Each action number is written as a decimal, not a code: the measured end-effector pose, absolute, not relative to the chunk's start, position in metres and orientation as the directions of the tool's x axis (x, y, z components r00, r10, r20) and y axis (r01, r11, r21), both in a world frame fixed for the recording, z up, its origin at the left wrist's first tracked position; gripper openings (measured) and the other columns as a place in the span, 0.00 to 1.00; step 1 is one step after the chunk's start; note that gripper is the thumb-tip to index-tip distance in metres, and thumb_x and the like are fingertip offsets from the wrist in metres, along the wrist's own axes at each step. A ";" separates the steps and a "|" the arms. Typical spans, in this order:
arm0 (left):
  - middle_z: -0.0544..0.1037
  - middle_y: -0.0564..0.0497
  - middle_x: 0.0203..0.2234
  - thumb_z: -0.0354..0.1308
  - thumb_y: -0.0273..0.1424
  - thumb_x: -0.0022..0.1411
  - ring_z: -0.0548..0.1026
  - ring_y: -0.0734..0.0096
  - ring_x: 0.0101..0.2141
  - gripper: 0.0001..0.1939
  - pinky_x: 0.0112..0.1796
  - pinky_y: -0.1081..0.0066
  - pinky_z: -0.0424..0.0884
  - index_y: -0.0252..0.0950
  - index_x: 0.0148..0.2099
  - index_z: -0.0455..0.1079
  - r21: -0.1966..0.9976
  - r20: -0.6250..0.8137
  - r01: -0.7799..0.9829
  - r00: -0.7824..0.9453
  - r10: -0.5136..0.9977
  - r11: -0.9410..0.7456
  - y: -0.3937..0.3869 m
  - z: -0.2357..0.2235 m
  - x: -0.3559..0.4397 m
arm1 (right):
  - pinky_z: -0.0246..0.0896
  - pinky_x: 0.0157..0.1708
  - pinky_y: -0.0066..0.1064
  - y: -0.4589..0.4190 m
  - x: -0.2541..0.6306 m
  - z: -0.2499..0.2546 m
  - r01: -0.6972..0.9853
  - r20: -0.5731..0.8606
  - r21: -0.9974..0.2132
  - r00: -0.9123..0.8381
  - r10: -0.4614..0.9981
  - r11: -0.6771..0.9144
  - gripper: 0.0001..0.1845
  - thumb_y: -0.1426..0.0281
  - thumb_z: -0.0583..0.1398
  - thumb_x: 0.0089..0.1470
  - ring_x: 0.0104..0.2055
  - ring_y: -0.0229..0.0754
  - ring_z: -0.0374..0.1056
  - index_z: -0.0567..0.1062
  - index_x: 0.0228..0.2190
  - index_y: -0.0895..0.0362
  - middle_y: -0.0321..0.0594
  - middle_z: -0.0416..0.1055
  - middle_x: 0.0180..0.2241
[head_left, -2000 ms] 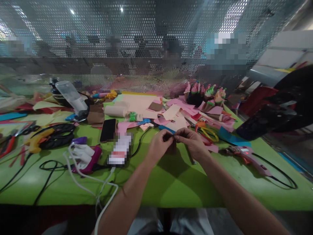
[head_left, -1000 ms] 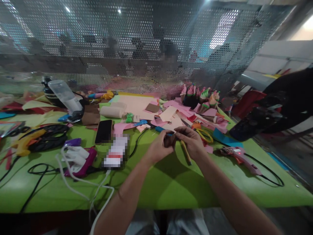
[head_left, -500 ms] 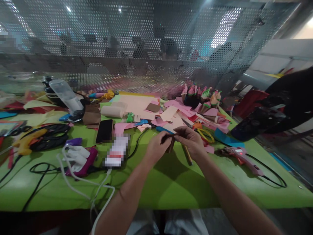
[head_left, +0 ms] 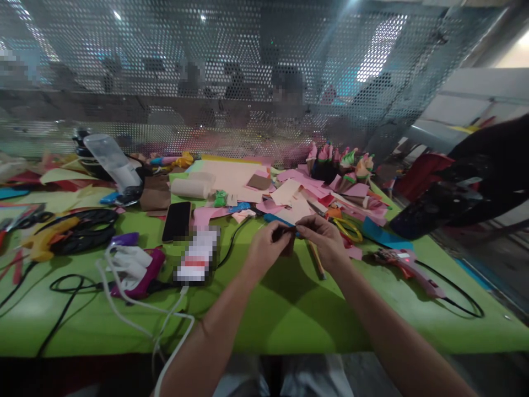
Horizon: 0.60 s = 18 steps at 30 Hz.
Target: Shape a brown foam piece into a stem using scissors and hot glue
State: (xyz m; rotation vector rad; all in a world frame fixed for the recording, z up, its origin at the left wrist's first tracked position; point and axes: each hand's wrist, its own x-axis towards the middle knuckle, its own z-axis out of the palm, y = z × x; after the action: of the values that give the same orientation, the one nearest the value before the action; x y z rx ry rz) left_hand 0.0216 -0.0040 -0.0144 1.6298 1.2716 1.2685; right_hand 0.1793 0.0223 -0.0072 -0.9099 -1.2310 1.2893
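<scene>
Left hand point(head_left: 266, 248): thumb now higher, nearer the right hand's point(head_left: 328, 242) fingertips, than one second earlier. Both hands pinch a small brown piece point(head_left: 288, 248), partly hidden, its lower part exposed at 6 o'clock. From the piece: yellow rod point(head_left: 316, 259), 4 o'clock; black-screened phone point(head_left: 177, 221), 9 o'clock; paper scraps point(head_left: 286, 191), 12 o'clock.
</scene>
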 end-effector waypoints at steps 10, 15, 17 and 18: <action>0.80 0.50 0.34 0.55 0.34 0.63 0.76 0.66 0.36 0.08 0.38 0.70 0.70 0.37 0.39 0.73 0.930 0.251 0.264 0.060 0.966 -0.258 -0.005 -0.013 0.021 | 0.58 0.26 0.30 0.023 0.180 -0.004 -0.054 0.162 -0.986 -0.103 0.981 0.157 0.17 0.56 0.72 0.37 0.25 0.37 0.62 0.78 0.24 0.55 0.35 0.70 0.22; 0.79 0.51 0.31 0.53 0.35 0.64 0.75 0.67 0.34 0.10 0.35 0.70 0.67 0.37 0.35 0.73 0.916 0.239 0.327 0.021 0.971 -0.232 -0.004 -0.012 0.021 | 0.59 0.26 0.30 0.022 0.178 -0.004 0.038 0.225 -0.972 -0.121 0.967 0.231 0.17 0.55 0.70 0.39 0.24 0.37 0.62 0.77 0.24 0.55 0.34 0.69 0.20; 0.79 0.51 0.31 0.53 0.35 0.65 0.74 0.67 0.34 0.11 0.35 0.71 0.67 0.37 0.34 0.72 0.917 0.236 0.326 0.019 0.972 -0.229 -0.004 -0.012 0.021 | 0.60 0.26 0.30 0.022 0.178 -0.003 0.050 0.230 -0.970 -0.121 0.966 0.237 0.16 0.56 0.70 0.40 0.25 0.37 0.63 0.77 0.24 0.55 0.35 0.70 0.21; 0.79 0.51 0.30 0.53 0.35 0.65 0.74 0.67 0.34 0.11 0.34 0.71 0.67 0.37 0.34 0.72 0.919 0.233 0.323 0.021 0.972 -0.227 -0.005 -0.012 0.021 | 0.60 0.26 0.30 0.022 0.178 -0.003 0.051 0.226 -0.971 -0.119 0.967 0.233 0.15 0.57 0.70 0.39 0.25 0.37 0.63 0.77 0.24 0.55 0.35 0.71 0.21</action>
State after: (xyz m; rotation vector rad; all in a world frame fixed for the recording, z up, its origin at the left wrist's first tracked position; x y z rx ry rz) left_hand 0.0207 -0.0046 -0.0123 1.6253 1.3437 1.2238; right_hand 0.1781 0.0216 -0.0031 -1.0251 -1.4403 1.0832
